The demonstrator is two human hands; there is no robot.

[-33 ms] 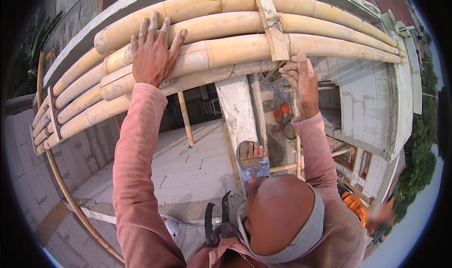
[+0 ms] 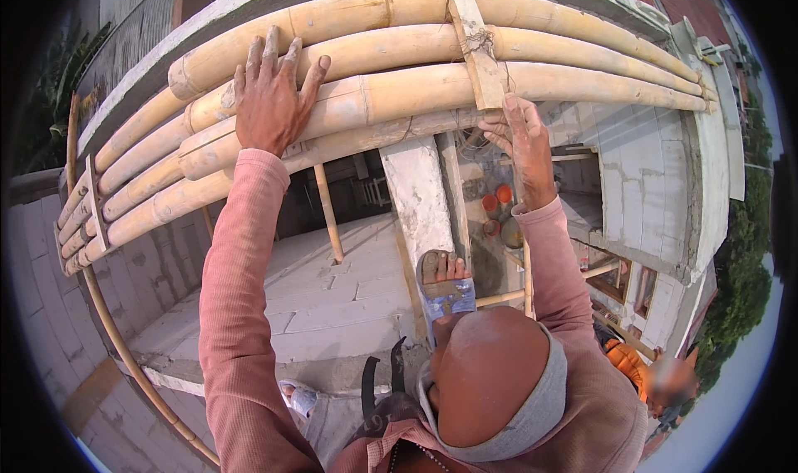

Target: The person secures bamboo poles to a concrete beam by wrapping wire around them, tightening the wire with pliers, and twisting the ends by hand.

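Observation:
Several long bamboo poles (image 2: 399, 91) lie side by side in a bundle across the top. My left hand (image 2: 270, 107) rests flat on them with its fingers spread, holding nothing. A short wooden slat (image 2: 475, 53) crosses the poles, bound with thin, dark twisted wire (image 2: 479, 39). Just below the slat's near end, my right hand (image 2: 529, 153) has its fingers curled together. A loose wire end (image 2: 509, 78) runs down to those fingertips, which pinch it. The slat's lower tip is close beside my right thumb and index finger.
My sandaled foot (image 2: 447, 283) stands on a narrow concrete beam (image 2: 417, 192), high above a floor with orange buckets (image 2: 497, 197). Pale block walls (image 2: 644, 174) surround the drop. Another slat (image 2: 96, 203) crosses the poles at left. A person in orange (image 2: 625, 365) is at lower right.
My right hand has moved slightly left, closer to the slat's lower end. The slat and poles have shifted a little. My left hand stays on the bamboo.

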